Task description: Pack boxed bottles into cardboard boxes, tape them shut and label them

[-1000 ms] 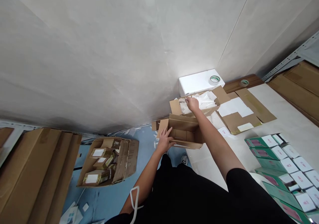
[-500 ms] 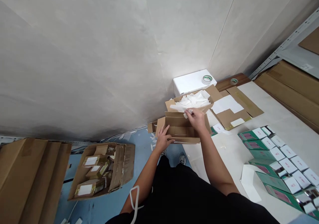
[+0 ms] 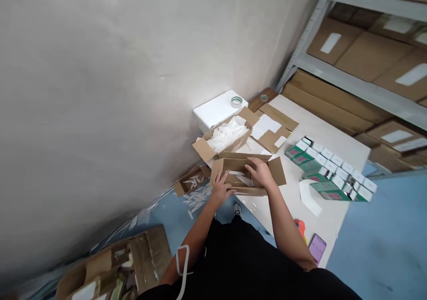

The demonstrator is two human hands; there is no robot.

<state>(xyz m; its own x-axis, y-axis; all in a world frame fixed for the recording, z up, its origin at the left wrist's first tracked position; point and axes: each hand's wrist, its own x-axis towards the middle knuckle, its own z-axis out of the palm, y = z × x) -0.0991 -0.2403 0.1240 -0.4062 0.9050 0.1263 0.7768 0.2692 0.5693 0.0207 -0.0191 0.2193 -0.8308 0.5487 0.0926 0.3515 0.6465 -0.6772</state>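
Observation:
An open cardboard box (image 3: 248,192) stands in front of me at the table's near left edge, its flaps folded outward. White paper pieces (image 3: 245,180) lie inside it on the bottom. My left hand (image 3: 220,190) grips the box at its left end, with the thumb along the near wall. Over the right part of the opening is my right hand (image 3: 262,174), fingers apart and reaching in, with nothing visible in them. Just behind stands a second open carton (image 3: 204,150), full of crumpled white paper (image 3: 228,133).
Rows of green-and-white boxes (image 3: 328,171) stand on the table at right, near a phone (image 3: 317,248). A tape roll (image 3: 236,102) sits on a white block (image 3: 213,111). Cartons and paper scraps (image 3: 196,200) lie on the floor at left. Shelving (image 3: 360,78) lines the right.
My right hand has come from the paper-filled carton to the nearer box with white paper, which now lies inside. My left hand stays on the box. The view has turned right.

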